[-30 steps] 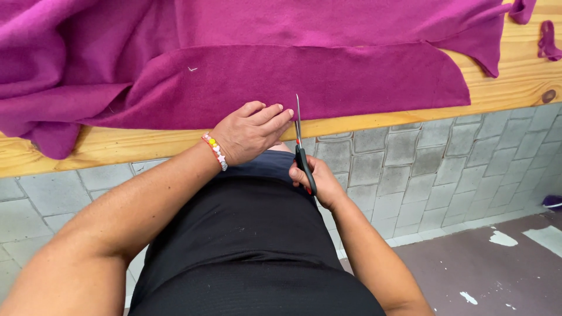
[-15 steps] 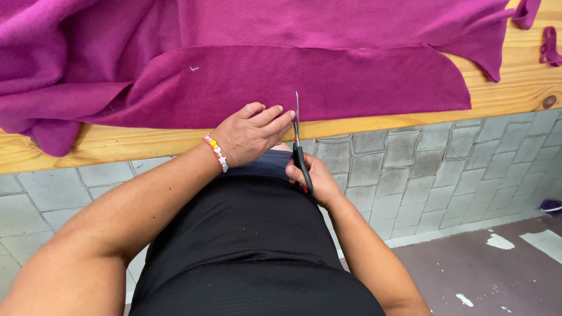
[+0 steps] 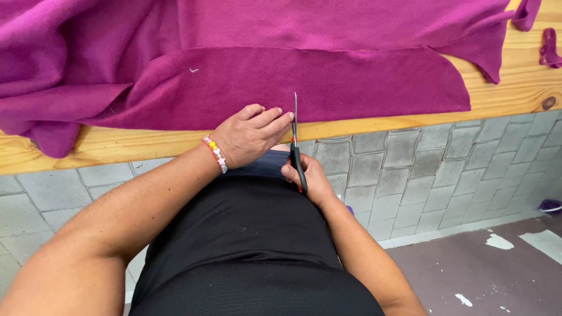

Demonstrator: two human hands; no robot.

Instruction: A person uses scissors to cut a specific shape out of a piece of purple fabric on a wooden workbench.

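A large magenta fleece cloth (image 3: 328, 76) lies spread over a wooden table (image 3: 146, 143), bunched at the left. My left hand (image 3: 252, 133), with a bead bracelet at the wrist, rests flat on the cloth's near edge, fingers pointing right. My right hand (image 3: 307, 175) grips the dark handles of scissors (image 3: 296, 137) just below the table's edge. The blades point straight away from me and reach into the cloth's near edge, right beside my left fingertips.
Small magenta scraps (image 3: 549, 47) lie on the table's far right. A grey tiled wall (image 3: 410, 169) runs beneath the table's front edge. Purple floor (image 3: 497, 269) with white paint flecks shows at the lower right. My black-clothed torso fills the bottom centre.
The scissors and both hands hold nearly the same place; the view has shifted only slightly.
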